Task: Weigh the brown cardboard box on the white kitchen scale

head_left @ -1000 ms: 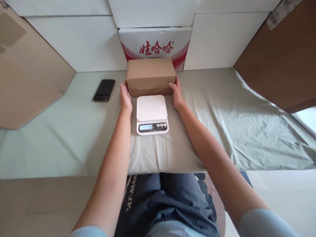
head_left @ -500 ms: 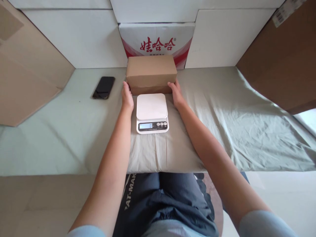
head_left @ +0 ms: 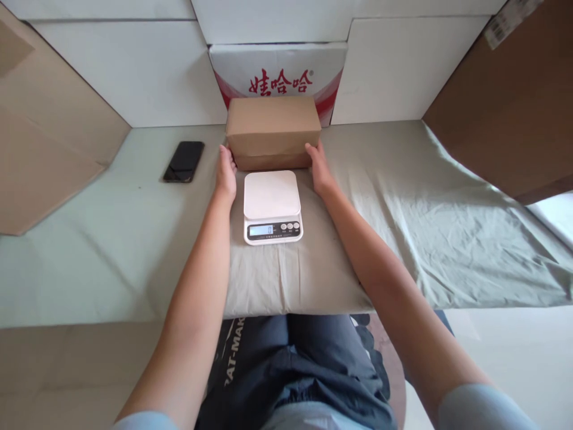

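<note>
A brown cardboard box [head_left: 273, 116] is held between my two hands, just behind the scale. My left hand [head_left: 226, 170] presses against its left end, the fingers partly hidden behind the box. At the right end my right hand [head_left: 319, 167] grips it, with the thumb on the front face. Between my forearms a white kitchen scale [head_left: 272, 196] lies flat on the cloth, its platform bare and its lit display reading 0.
A black phone [head_left: 184, 162] lies on the green cloth [head_left: 380, 173] to the left. White panels and a red-and-white carton [head_left: 280, 68] line the back. Large cardboard pieces stand at the left [head_left: 54, 125] and right [head_left: 505, 101].
The view has shifted slightly, moving most things a little to the left in the picture. My hands keep their hold on the box, which seems tilted or raised very slightly.
</note>
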